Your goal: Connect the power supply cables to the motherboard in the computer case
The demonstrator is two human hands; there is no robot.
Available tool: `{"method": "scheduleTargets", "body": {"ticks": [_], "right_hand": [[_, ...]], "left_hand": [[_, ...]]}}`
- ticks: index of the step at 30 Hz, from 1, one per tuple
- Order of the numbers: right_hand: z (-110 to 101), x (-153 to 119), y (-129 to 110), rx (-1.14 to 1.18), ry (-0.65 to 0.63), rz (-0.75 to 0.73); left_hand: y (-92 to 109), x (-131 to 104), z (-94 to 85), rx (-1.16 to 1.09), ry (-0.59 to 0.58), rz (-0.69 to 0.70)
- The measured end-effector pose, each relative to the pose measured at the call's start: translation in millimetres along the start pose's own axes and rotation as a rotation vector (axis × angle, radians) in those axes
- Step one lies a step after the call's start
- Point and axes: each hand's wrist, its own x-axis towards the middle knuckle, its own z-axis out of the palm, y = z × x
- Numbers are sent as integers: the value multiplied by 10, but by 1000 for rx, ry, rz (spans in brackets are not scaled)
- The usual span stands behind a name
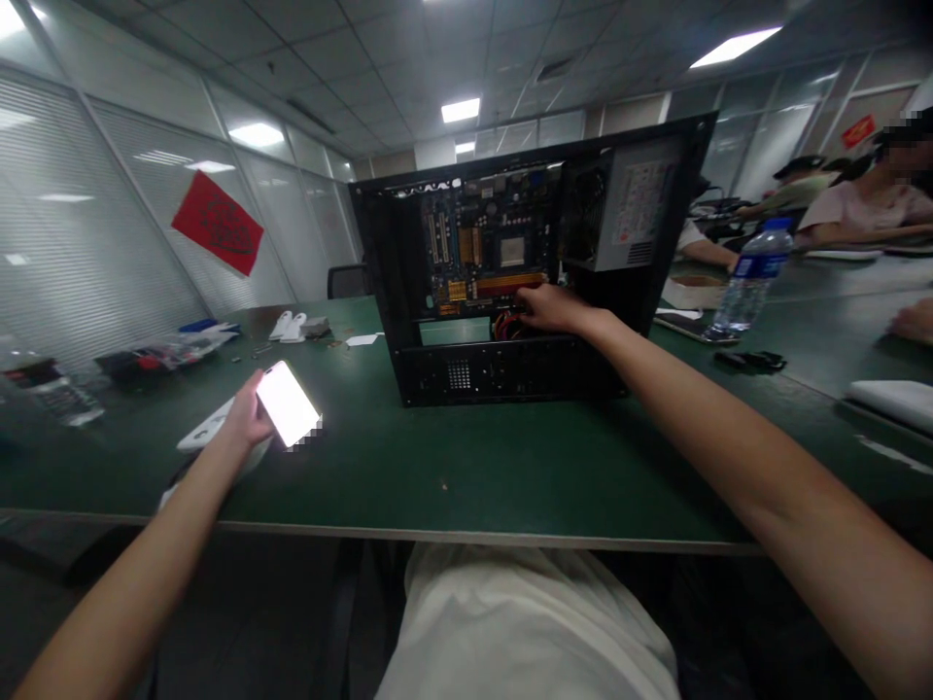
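A black computer case (510,374) stands upright on the green table, its open side facing me. Inside it I see a motherboard (492,228) with a square metal processor, and a silver power supply (638,209) at the upper right. My right hand (550,306) reaches into the lower part of the case, its fingers bent at a bundle of coloured cables (506,326) beside the memory slots. What those fingertips grip is too small to make out. Off to the left, my left hand (254,413) is closed around a phone (288,403) with a bright white screen.
A white power strip (208,425) lies under my left forearm. On the right stand a water bottle (754,277) and an open cardboard box (694,292). Other people (860,209) sit beyond them. White shoe-like items (288,326) and small parts lie at the far left.
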Motion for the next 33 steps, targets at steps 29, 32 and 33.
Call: {"method": "scheduleTargets", "body": {"ticks": [29, 32, 33], "right_hand": [[28, 22, 28, 9, 7, -31], [38, 29, 38, 15, 5, -31], [41, 30, 40, 17, 5, -32]], "left_hand": [[-100, -212, -50, 371, -398, 189], [-96, -208, -41, 352, -366, 160], [-93, -214, -33, 334, -347, 134]]}}
